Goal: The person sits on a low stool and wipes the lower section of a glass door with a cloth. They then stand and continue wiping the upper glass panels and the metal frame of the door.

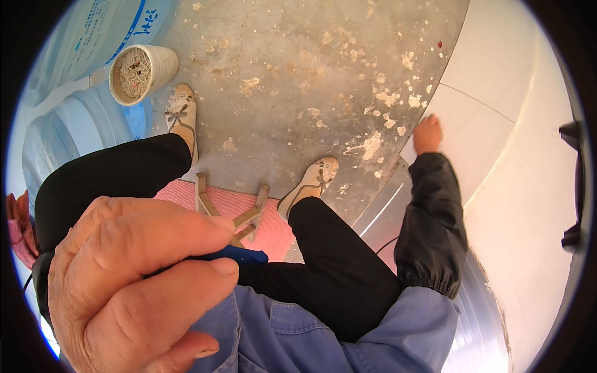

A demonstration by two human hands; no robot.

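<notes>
My left hand [140, 275] is large and close to the camera at the lower left, its fingers bent and pointing right. A dark blue object [240, 254] shows between and beyond two of its fingertips; whether the hand holds it or it lies behind is unclear. Over at the right, my right hand [427, 134], below a black sleeve cover, is at the edge of a white tiled surface [485, 107]. Its fingers look bent, and their inner side is hidden. No object shows in it.
A ribbed pale bucket [163, 70] with light-coloured scraps stands by large blue water bottles [84, 121] at the left. Between my shoes, wooden stool legs [254, 210] rest around a pink mat [275, 233]. The stained concrete floor [289, 93] lies ahead, and a metal panel [380, 210] is at the right.
</notes>
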